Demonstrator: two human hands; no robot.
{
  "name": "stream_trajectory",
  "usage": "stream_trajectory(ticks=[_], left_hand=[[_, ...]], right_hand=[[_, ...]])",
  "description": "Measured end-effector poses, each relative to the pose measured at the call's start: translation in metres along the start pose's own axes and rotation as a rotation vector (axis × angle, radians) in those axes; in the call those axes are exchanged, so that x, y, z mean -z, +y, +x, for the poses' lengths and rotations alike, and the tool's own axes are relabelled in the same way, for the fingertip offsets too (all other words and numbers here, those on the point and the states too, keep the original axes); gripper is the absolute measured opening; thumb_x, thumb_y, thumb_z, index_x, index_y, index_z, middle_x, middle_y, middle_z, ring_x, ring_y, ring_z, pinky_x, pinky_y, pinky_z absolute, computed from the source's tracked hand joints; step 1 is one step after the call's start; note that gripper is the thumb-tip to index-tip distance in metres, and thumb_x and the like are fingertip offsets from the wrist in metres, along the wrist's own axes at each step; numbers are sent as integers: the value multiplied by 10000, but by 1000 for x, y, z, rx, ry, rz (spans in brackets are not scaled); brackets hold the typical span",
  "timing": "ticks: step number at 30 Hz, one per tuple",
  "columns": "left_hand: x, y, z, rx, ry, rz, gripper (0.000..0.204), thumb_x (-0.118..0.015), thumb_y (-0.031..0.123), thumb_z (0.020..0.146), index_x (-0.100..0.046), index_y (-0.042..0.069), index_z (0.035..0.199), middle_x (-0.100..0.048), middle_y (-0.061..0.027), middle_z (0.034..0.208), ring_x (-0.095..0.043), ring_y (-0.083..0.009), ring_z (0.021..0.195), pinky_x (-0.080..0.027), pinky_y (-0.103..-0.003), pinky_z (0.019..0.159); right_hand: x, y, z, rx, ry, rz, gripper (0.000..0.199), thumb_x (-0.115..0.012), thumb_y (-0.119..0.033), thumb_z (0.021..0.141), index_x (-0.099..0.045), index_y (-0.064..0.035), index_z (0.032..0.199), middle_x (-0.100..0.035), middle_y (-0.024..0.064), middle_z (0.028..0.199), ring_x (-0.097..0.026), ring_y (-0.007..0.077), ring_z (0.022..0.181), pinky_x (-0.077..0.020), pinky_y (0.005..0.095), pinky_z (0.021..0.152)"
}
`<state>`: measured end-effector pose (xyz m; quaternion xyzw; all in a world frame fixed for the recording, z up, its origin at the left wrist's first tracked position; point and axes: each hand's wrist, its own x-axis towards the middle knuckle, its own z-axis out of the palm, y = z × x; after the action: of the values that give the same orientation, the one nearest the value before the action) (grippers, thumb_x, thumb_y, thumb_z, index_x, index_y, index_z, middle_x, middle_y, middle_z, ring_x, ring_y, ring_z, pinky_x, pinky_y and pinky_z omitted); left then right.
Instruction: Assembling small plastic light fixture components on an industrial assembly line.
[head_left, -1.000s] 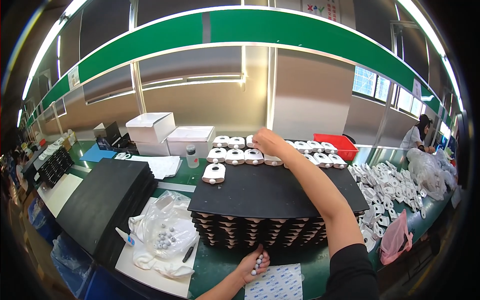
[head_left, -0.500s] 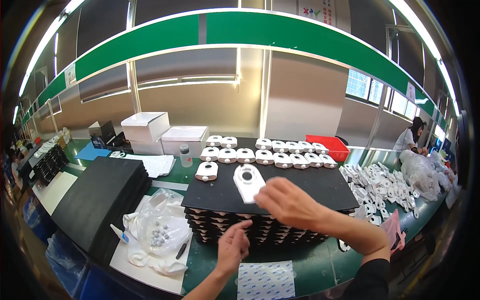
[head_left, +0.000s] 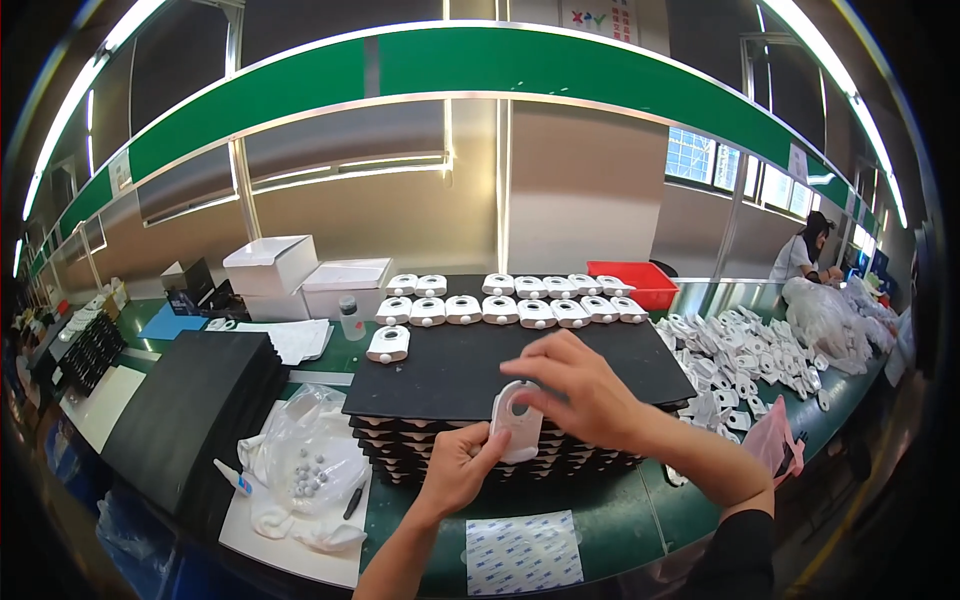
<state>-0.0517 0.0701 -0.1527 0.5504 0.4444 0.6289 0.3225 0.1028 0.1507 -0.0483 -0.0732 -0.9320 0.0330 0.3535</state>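
over the black tray's (head_left: 450, 375) near edge, left hand (head_left: 462, 467) and right hand (head_left: 585, 392) grip a white part (head_left: 517, 422)

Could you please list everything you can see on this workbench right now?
White plastic housing with round hole: one, held upright in both hands.
White plastic housings in rows: about fifteen, far edge of top black foam sheet.
Single white housing: one, left on that sheet.
Loose white housings: a heap, right.
Black foam sheet stack: one, left.
Clear plastic bag of small balls: one, front left.
White cardboard boxes: two, rear left.
Red tray: one, rear.
White sticker sheet: one, front.
Left hand: grips housing's lower edge.
Right hand: grips its upper side.
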Motion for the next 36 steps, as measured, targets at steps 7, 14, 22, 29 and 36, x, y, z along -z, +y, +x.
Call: stream_trajectory(ticks=[7, 14, 22, 29, 36], left_hand=[[7, 7, 2, 88, -328, 52, 276, -530, 225, 877, -624, -34, 891, -588, -7, 671, -471, -44, 626, -397, -205, 580], [11, 34, 4, 199, -419, -47, 297, -516, 222, 886, -629, -52, 877, -605, -6, 731, -497, -44, 677, -405, -197, 612], [23, 22, 10, 73, 30, -299, 275, -525, 226, 888, -577, 36, 696, -415, 65, 526, -291, -1, 423, -192, -184, 378], [30, 15, 17, 91, 243, -435, 337, -506, 307, 896, -524, 78, 650, -346, 60, 490, -287, -31, 382, -197, -190, 343], [49, 14, 30, 102, 324, -573, 364, -434, 257, 928, -520, -26, 1141, -268, 69, 536, -231, -13, 410, -188, -173, 357]], right_hand=[[6, 32, -3, -182, -384, 396, 150, -613, -140, 802, -628, -46, 918, -588, 88, 769, -584, 210, 734, -459, 297, 653], [13, 4, 0, -209, -326, 212, 87, -586, -106, 809, -576, -19, 809, -568, 96, 765, -565, 245, 725, -452, 313, 638], [-1, -24, 6, 217, -21, -212, 514, -695, -356, 692, -530, -99, 1106, -481, 81, 1108, -476, 233, 973, -418, 331, 771], [-35, 4, 19, 520, -36, -351, 308, -563, -100, 695, -548, -23, 992, -505, 39, 828, -514, 173, 765, -425, 268, 622], [-70, 67, 81, 311, 39, -34, 54, -602, -70, 758, -590, -51, 807, -564, 62, 792, -533, 246, 765, -451, 327, 645]])
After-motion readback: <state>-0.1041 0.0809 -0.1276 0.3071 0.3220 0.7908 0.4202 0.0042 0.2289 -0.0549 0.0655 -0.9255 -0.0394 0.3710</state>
